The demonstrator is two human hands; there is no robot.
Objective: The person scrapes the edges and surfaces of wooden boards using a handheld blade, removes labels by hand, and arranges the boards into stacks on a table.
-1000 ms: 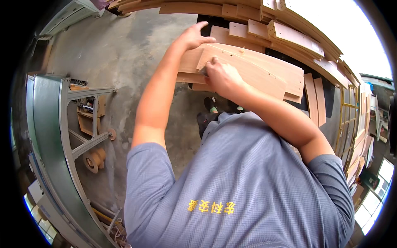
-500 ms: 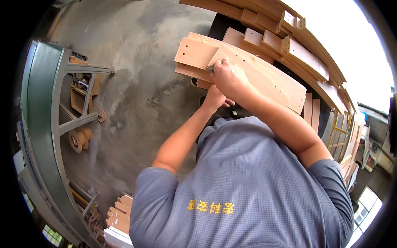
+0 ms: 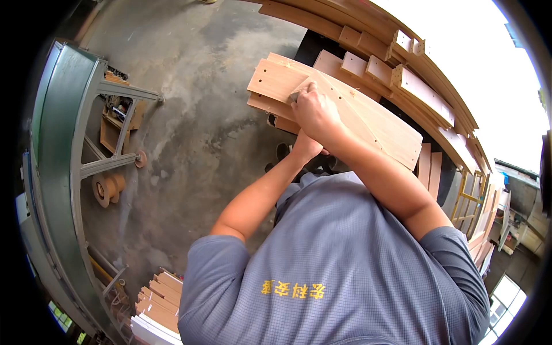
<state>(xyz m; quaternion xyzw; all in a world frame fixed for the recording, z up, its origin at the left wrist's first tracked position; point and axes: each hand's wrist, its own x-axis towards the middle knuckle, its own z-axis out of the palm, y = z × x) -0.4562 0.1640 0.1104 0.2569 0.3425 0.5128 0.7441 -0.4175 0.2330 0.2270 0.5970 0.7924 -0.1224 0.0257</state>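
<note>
A pale wooden board (image 3: pixel 368 123) with an angled end and small dark holes lies over a similar board (image 3: pixel 275 79). My right hand (image 3: pixel 315 110) rests at the angled end, its fingers closed round a small dark object mostly hidden by them. Just below, my left hand (image 3: pixel 309 147) is at the near side of the boards, partly covered by my right wrist; its fingers are mostly hidden, and whether they hold anything is unclear. More board ends (image 3: pixel 269 106) stick out beneath the upper boards.
Wooden strips (image 3: pixel 422 86) lie in rows beyond the boards. A green-topped metal frame (image 3: pixel 60 132) stands at left, near a spool (image 3: pixel 106 190) on the concrete floor (image 3: pixel 190 132). More wood pieces (image 3: pixel 158 305) are stacked at lower left. A yellow frame (image 3: pixel 467 198) stands at right.
My left hand has come from the far edge of the boards down to their near side, under my right forearm. My right hand remains at the board's angled end. The view has shifted.
</note>
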